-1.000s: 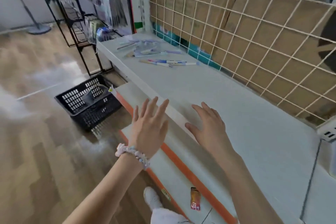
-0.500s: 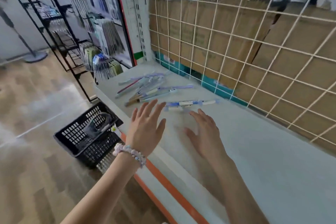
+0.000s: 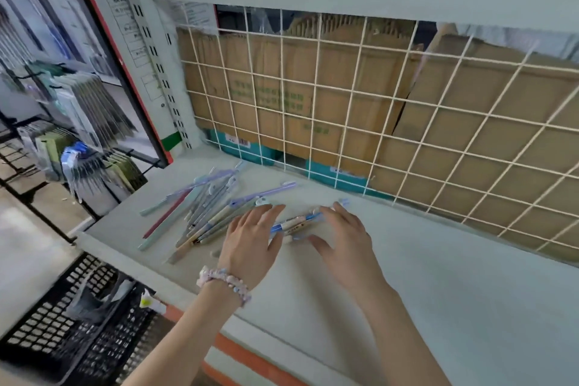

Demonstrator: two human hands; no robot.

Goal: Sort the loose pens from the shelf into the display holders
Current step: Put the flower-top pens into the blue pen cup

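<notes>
Several loose pens (image 3: pixel 200 213) lie in a heap on the pale shelf (image 3: pixel 438 276), in purple, red, grey and tan. Two or three blue and white pens (image 3: pixel 293 224) lie apart to the right of the heap. My left hand (image 3: pixel 253 238), with a bead bracelet at the wrist, hovers with straight fingers over the heap's right edge. My right hand (image 3: pixel 341 235) reaches with spread fingers over the right end of the blue pens. Whether either hand touches a pen I cannot tell. No display holder is in view.
A white wire grid (image 3: pixel 376 122) with cardboard boxes behind it backs the shelf. A black plastic basket (image 3: pixel 62 323) stands on the floor at lower left. A dark rack of hanging packaged goods (image 3: pixel 87 122) stands at the left.
Both hands have come forward along the shelf to the pens, and the view has closed in on the heap. The pens have not moved.
</notes>
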